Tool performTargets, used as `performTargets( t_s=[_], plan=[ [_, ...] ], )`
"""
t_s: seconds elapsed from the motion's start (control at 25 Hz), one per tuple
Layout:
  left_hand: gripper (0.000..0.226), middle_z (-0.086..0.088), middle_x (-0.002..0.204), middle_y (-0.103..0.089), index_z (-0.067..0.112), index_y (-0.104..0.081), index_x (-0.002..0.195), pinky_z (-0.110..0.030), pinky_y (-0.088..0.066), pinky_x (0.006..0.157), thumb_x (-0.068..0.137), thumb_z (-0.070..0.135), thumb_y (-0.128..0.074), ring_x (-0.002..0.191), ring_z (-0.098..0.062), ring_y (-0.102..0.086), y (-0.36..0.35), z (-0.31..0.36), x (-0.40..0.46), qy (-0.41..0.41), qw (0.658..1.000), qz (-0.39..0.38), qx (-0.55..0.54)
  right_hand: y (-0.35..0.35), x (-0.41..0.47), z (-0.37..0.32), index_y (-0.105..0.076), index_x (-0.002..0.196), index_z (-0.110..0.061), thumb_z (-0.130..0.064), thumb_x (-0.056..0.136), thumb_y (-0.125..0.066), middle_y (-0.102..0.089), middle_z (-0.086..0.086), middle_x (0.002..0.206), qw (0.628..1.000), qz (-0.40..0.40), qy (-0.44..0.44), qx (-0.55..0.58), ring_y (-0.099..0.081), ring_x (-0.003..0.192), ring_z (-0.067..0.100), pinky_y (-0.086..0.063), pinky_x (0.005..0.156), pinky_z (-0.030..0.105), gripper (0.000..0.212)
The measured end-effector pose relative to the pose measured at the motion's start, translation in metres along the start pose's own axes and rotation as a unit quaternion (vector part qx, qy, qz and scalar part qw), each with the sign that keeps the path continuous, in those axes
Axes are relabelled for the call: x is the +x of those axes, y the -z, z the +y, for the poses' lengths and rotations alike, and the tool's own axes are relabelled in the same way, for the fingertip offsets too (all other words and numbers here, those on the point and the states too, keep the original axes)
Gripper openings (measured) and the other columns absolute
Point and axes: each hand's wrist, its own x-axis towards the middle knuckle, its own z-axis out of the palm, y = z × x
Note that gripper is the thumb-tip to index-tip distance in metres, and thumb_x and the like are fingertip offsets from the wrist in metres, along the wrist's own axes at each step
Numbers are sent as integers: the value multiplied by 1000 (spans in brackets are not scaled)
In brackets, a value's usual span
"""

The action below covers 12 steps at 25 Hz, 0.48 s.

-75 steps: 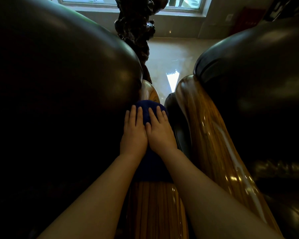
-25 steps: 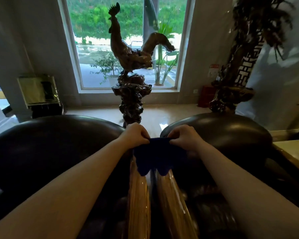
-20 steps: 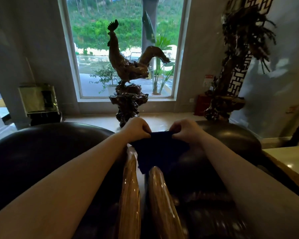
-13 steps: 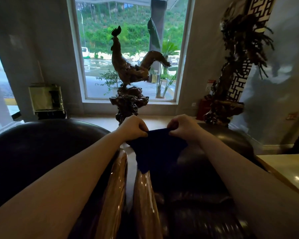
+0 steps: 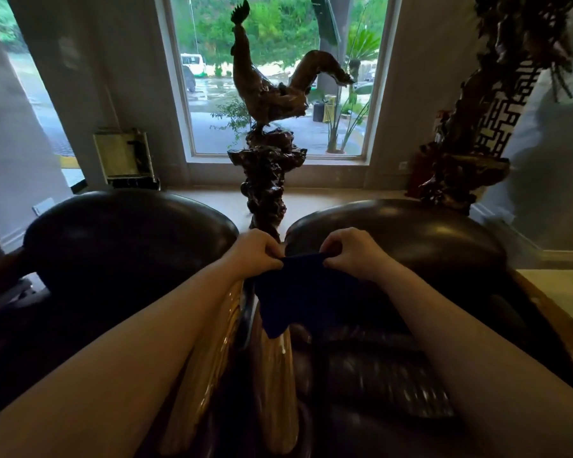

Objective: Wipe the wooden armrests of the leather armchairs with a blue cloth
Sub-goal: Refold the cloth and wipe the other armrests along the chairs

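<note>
Both hands hold a dark blue cloth (image 5: 295, 295) up by its top edge, above the gap between two dark leather armchairs. My left hand (image 5: 257, 252) pinches the left corner and my right hand (image 5: 351, 252) pinches the right corner. The cloth hangs down over the far end of the right chair's glossy wooden armrest (image 5: 275, 378). The left chair's wooden armrest (image 5: 205, 365) lies alongside it, partly hidden by my left forearm. The left armchair's back (image 5: 126, 233) and the right armchair's back (image 5: 397, 233) bulge on either side.
A carved wooden rooster on a gnarled pedestal (image 5: 265, 133) stands just behind the chairs before a tall window (image 5: 278, 74). Another dark carved root piece (image 5: 460, 166) stands at the right. A small boxy unit (image 5: 123, 157) sits by the left wall.
Three seconds ago both hands pressed the cloth flat on the left armrest. Since then they lifted it and hold it stretched between them, and my view has risen toward the window.
</note>
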Motion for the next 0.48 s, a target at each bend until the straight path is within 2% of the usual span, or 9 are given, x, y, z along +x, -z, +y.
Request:
performTargets(
  t_s=[0.08, 0.2, 0.36, 0.48],
  plan=[
    [15, -3, 92, -69, 12, -71, 89, -24, -49, 81, 74, 12, -69, 85, -12, -62, -21, -18, 2, 23, 1000, -8, -6, -24, 0, 15, -70, 83, -18, -11, 70, -71, -61, -7, 78, 1000, -23, -18, 8, -57, 72, 8, -41, 62, 15, 15],
    [14, -4, 94, -69, 13, -69, 91, -23, -51, 78, 77, 12, -68, 84, -10, -62, -63, -54, 6, 62, 997, -41, -27, -72, 0, 40, -64, 78, -26, -11, 72, -72, -59, -10, 77, 996, -61, -53, 37, -57, 71, 5, -38, 55, 10, 18],
    [13, 5, 95, -63, 20, -64, 90, -26, -54, 80, 79, 13, -65, 89, -6, -61, -121, -102, 6, 103, 987, -98, -71, -141, -10, 75, -53, 74, -39, -15, 76, -69, -56, -13, 86, 986, -104, -110, 74, -56, 78, 1, -41, 59, 12, 29],
    [13, 8, 94, -60, 23, -63, 88, -22, -52, 73, 80, 13, -63, 88, -5, -60, -165, -143, 9, 135, 978, -137, -83, -195, -12, 99, -54, 75, -38, -15, 77, -69, -57, -13, 86, 977, -127, -154, 76, -56, 77, 1, -43, 59, 14, 27]
  ],
)
